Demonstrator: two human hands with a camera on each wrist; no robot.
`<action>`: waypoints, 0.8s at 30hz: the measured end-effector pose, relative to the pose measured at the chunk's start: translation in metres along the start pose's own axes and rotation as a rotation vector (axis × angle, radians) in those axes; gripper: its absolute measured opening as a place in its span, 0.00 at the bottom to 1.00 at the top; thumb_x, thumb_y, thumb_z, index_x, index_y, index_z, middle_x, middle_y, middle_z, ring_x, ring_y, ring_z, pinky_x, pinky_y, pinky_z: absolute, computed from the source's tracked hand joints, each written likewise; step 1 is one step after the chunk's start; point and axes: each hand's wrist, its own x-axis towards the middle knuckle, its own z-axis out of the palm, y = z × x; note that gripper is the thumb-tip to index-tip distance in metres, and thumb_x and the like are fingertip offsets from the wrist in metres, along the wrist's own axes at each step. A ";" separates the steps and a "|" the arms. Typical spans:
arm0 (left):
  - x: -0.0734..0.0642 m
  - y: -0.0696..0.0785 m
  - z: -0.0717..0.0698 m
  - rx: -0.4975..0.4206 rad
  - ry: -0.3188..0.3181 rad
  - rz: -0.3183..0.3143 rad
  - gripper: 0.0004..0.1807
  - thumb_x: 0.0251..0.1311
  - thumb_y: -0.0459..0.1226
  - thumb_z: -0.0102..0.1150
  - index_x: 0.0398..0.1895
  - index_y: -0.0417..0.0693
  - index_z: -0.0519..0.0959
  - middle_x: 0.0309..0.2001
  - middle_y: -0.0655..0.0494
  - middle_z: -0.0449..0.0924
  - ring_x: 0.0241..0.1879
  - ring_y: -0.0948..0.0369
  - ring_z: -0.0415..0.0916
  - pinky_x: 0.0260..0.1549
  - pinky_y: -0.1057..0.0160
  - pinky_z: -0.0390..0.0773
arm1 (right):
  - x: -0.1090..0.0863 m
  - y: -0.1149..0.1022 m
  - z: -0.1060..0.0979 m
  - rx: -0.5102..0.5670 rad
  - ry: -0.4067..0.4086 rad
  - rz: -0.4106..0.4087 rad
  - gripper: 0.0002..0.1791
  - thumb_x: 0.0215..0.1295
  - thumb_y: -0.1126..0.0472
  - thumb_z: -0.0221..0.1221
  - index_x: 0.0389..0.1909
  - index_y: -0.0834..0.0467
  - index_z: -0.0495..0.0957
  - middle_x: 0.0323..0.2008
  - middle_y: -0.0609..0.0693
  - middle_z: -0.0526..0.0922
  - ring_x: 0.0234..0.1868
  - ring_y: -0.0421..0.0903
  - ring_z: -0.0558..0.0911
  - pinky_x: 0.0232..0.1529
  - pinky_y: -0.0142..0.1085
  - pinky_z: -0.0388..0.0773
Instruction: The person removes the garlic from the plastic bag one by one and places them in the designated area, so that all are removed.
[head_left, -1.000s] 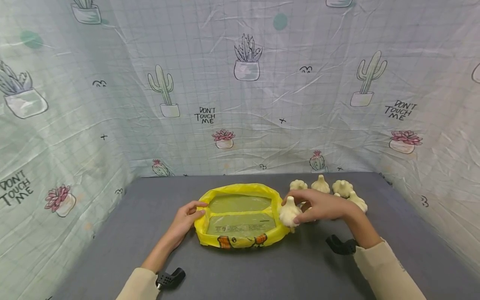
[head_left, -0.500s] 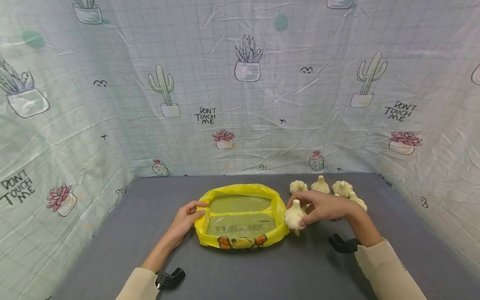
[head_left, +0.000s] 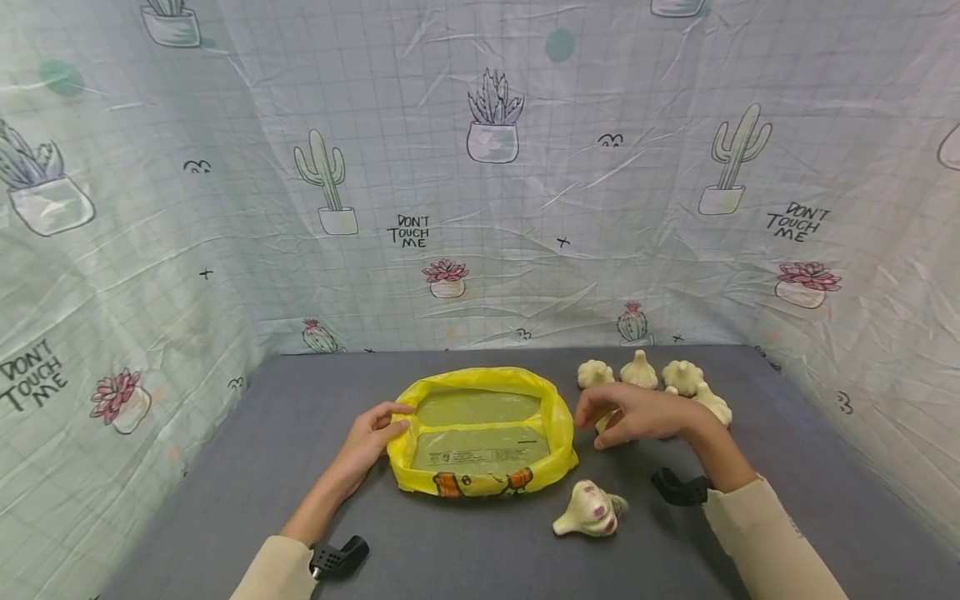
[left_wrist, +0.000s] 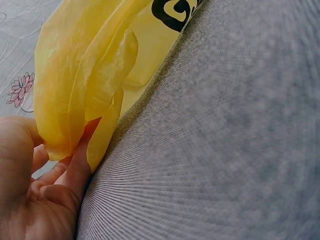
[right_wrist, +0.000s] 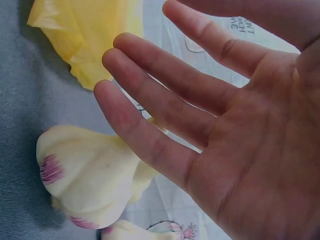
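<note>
A yellow plastic bag stands with its mouth spread wide, an orange print on its front. My left hand pinches the bag's left rim; in the left wrist view, the yellow film passes between thumb and fingers. Right of the bag, my right hand hangs with nothing in its grasp, fingers extended in the right wrist view. Below that hand shows a garlic bulb with purple patches, tipped over with its stem to the left. Another garlic bulb appears beside the fingers in the right wrist view.
Several pale garlic bulbs are grouped at the back right of the grey table, some partly behind my right hand. A printed cloth wall rises behind the table and along both sides.
My right hand, which held the garlic bulb by the bag's right rim, moved slightly right and let it go. The bulb is now lower, tipped sideways. My left hand stayed at the rim.
</note>
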 end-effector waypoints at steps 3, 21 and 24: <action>0.000 0.000 -0.001 -0.004 -0.003 -0.004 0.19 0.75 0.39 0.57 0.65 0.42 0.78 0.59 0.39 0.80 0.44 0.61 0.79 0.40 0.65 0.81 | 0.000 -0.002 0.001 -0.004 -0.006 0.008 0.15 0.66 0.62 0.67 0.51 0.60 0.78 0.52 0.59 0.81 0.59 0.64 0.80 0.55 0.43 0.82; 0.001 -0.003 0.004 -0.041 -0.019 -0.003 0.19 0.75 0.38 0.57 0.64 0.40 0.78 0.50 0.39 0.84 0.41 0.60 0.82 0.39 0.64 0.83 | -0.004 -0.057 0.062 -0.216 -0.301 0.211 0.26 0.50 0.56 0.78 0.51 0.42 0.81 0.42 0.35 0.84 0.41 0.31 0.80 0.44 0.30 0.79; 0.001 -0.002 0.001 -0.046 -0.013 -0.004 0.19 0.75 0.38 0.57 0.64 0.39 0.77 0.53 0.36 0.83 0.42 0.59 0.82 0.39 0.64 0.83 | -0.005 -0.050 0.061 -0.222 -0.319 0.185 0.23 0.50 0.58 0.78 0.48 0.43 0.82 0.39 0.33 0.83 0.37 0.29 0.78 0.41 0.28 0.78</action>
